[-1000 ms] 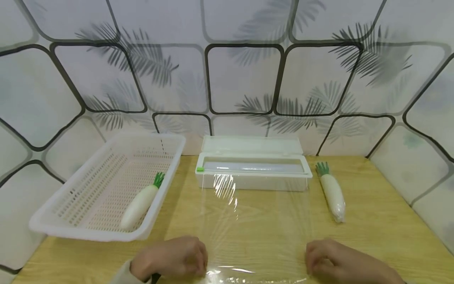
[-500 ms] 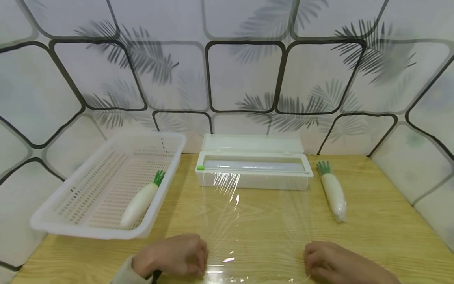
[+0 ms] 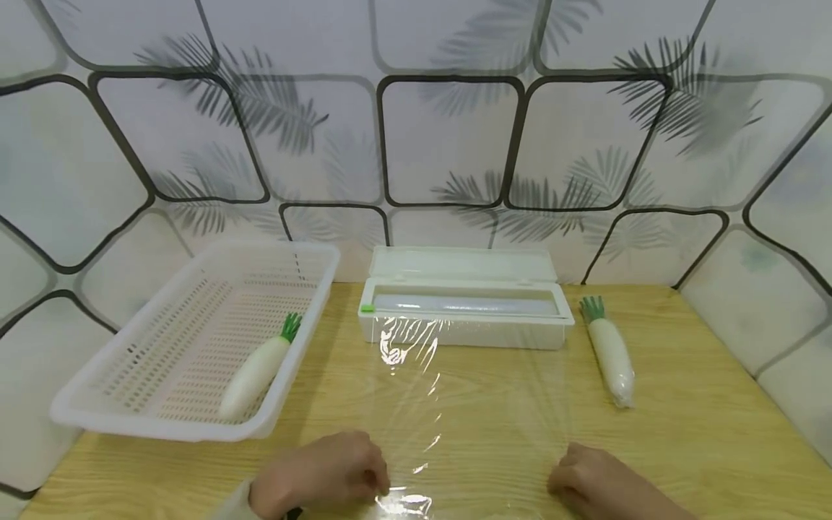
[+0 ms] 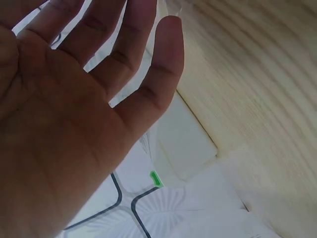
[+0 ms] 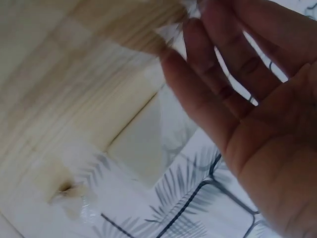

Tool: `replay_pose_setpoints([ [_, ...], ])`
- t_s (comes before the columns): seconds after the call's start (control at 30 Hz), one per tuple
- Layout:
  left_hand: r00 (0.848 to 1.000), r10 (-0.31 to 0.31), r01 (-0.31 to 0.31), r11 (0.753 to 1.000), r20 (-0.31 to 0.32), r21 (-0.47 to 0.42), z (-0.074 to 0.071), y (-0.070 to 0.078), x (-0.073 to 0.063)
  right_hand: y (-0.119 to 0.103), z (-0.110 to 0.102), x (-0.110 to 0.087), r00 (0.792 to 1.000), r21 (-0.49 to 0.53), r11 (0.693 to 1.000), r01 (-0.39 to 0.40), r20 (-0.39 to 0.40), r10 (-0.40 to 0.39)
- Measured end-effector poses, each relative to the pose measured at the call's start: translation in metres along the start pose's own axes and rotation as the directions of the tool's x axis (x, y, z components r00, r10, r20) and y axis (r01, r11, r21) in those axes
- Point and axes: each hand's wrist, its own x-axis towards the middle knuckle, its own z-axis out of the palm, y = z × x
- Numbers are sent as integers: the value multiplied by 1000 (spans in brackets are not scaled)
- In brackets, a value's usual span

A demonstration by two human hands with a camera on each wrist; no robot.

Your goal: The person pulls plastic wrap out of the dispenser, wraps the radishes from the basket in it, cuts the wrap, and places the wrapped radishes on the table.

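Observation:
A sheet of clear cling film [image 3: 468,412] runs from a white cling film dispenser [image 3: 468,334] toward me over the table. Its near left corner is pinched by my left hand [image 3: 331,469]. On the other side my right hand [image 3: 604,478] pinches the near right corner. Crumpled film shows at the right fingertips [image 5: 171,57] in the right wrist view. Behind the sheet, the dispenser's lid [image 3: 461,265] stands raised, with a film roll [image 3: 464,305] inside. A green slider [image 3: 367,308] sits at its left end. The left fingertips are partly cut off in the left wrist view.
At the left stands a white perforated basket [image 3: 162,427] holding a white radish [image 3: 255,377] with green stems. Another white radish [image 3: 611,354], wrapped in film at its lower end, lies right of the dispenser. A patterned wall [image 3: 448,144] closes off the back.
Both hands have come slightly closer together, left hand rightward and right hand leftward, still pinching the cling film. Glints on the film have shifted. Dispenser, basket and radishes stay in place.

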Motion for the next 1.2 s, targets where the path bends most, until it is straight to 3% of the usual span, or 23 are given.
replay_pose_setpoints([
  [0.07,1000,7,-6,998,-19,70,4,3,2,-7,3,0,1000,-115,993,22,-20,-24],
  [0.17,999,1,3,992,-32,123,8,7,2,-16,7,-2,999,-241,970,-10,-50,-2],
  [0.27,999,-26,29,993,-22,114,10,10,0,-21,10,-8,996,-264,961,-86,-41,78],
  [0.4,999,-19,22,992,-29,124,10,11,-1,-24,12,-16,988,-261,954,-148,-1,153],
  [0.53,999,-12,19,988,-48,156,11,11,-2,-25,17,-21,986,-282,946,-161,-14,163],
  [0.73,996,-37,54,976,-83,212,8,14,-7,-25,19,-22,992,-300,947,-118,-71,101],
  [0.83,993,-71,90,972,-95,216,-1,16,-10,-24,19,-22,994,-313,946,-89,-85,66],
  [0.93,987,-54,88,971,-154,223,-16,15,-12,-22,19,-22,995,-338,939,-63,-94,33],
  [1.1,963,-35,92,975,-268,201,-52,11,-23,-19,22,-22,996,-362,931,-36,-94,2],
  [1.2,950,-63,118,979,-305,167,-74,8,-30,-20,24,-24,997,-365,930,-51,-77,24],
])
